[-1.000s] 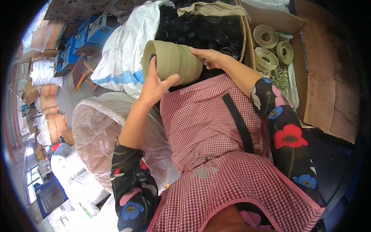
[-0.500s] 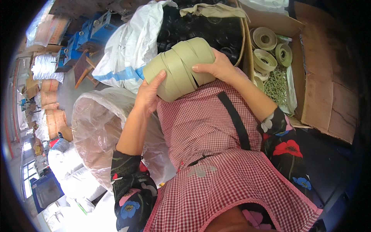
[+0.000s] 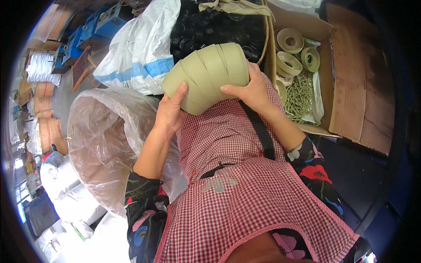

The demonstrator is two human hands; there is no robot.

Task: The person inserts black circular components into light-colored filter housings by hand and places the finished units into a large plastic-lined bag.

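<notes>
Workroom: cluttered; grey floor (image 3: pixel 66 97) at left, with blue machines (image 3: pixel 115 21) and a wooden stool (image 3: pixel 82 72) at upper left, white sacks (image 3: pixel 81 204) at lower left, brightly lit.

Lap: red-and-white checked apron (image 3: pixel 237 193), dark strap across its upper part.

Olive-green roll, overlapping wide bands (image 3: pixel 210 76): one, tilted, right end higher; located between the two hands, beyond the apron's upper part. Contact with the apron cannot be told.

Left hand (image 3: pixel 171 111): partly open, curved about the roll's lower left end; thumb on the near face, fingers mostly hidden.

Right hand (image 3: pixel 255 93): partly open, gripping the roll's right end; thumb laid on the near face, other fingers largely behind. Both forearms angle inward from dark floral sleeves.

White woven sack, blue band (image 3: pixel 140 48): behind, at left. Black parts (image 3: pixel 206 30): heaped behind, partly hidden by the roll. Cardboard box (image 3: pixel 302 18): at right, containing smaller green rolls (image 3: pixel 288 65) and thin green pieces (image 3: pixel 300 101). Clear plastic liner (image 3: pixel 98 131): at left, partly covered by the left forearm.
</notes>
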